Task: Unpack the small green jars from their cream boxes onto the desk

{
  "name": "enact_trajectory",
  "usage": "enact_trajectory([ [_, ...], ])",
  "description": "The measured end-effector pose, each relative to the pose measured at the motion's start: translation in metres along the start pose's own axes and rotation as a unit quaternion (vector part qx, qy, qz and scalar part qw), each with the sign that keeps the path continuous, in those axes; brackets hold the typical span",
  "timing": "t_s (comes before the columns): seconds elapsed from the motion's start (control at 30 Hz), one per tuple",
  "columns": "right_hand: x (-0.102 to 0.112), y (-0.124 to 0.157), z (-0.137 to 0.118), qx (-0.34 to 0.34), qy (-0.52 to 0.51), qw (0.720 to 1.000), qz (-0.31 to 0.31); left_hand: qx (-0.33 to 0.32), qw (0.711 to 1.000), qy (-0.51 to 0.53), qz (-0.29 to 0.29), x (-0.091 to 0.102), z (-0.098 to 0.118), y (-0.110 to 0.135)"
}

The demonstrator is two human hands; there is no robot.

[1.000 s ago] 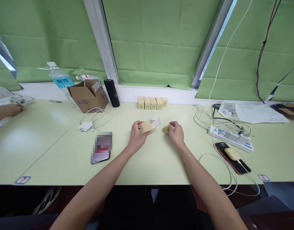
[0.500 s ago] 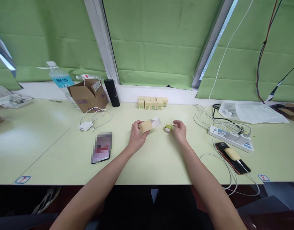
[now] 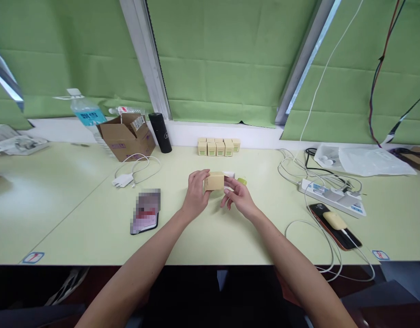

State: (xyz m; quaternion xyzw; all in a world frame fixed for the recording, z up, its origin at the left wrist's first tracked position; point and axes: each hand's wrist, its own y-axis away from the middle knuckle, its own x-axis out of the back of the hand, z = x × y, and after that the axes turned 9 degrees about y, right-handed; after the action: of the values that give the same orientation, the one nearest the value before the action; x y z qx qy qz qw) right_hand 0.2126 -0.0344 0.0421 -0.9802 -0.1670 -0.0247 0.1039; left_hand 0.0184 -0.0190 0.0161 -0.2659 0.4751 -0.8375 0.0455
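Note:
My left hand [image 3: 195, 191] is closed around one end of a small tan cardboard box [image 3: 215, 181], held just above the table. White flaps show at the box's right end. At that end is my right hand [image 3: 240, 197], its fingers apart and the fingertips at or against the box's edge; the exact contact is hard to make out. A small green object [image 3: 242, 181] lies on the table behind my right hand, mostly hidden by it. Farther back, several small tan boxes [image 3: 215, 148] with green labels stand together against the wall.
To the left are a phone [image 3: 145, 212], a white charger [image 3: 122, 181] with cable, an open brown carton [image 3: 127, 139], a black bottle [image 3: 160, 132] and a large water bottle [image 3: 88, 116]. On the right lie a power strip [image 3: 331, 198], loose cables and another phone [image 3: 334, 228] under a yellow case.
My right hand has moved left, from beside the green object to the box's open end. The box has turned more level in my left hand, and its white flaps are now mostly covered.

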Motion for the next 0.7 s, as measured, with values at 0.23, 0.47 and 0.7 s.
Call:
enact_trajectory([
  [0.23, 0.007, -0.004, 0.004, -0.027, -0.028, 0.998, -0.054, -0.012, 0.998, 0.016, -0.063, 0.002, 0.001, 0.001],
  [0.47, 0.011, -0.007, 0.007, -0.001, -0.034, 0.996, 0.084, 0.055, 0.997, 0.013, -0.052, 0.002, 0.001, 0.0],
  [0.7, 0.035, -0.009, 0.016, 0.073, 0.2, 0.947, 0.241, 0.241, 0.967, 0.039, 0.074, 0.002, -0.007, -0.002],
])
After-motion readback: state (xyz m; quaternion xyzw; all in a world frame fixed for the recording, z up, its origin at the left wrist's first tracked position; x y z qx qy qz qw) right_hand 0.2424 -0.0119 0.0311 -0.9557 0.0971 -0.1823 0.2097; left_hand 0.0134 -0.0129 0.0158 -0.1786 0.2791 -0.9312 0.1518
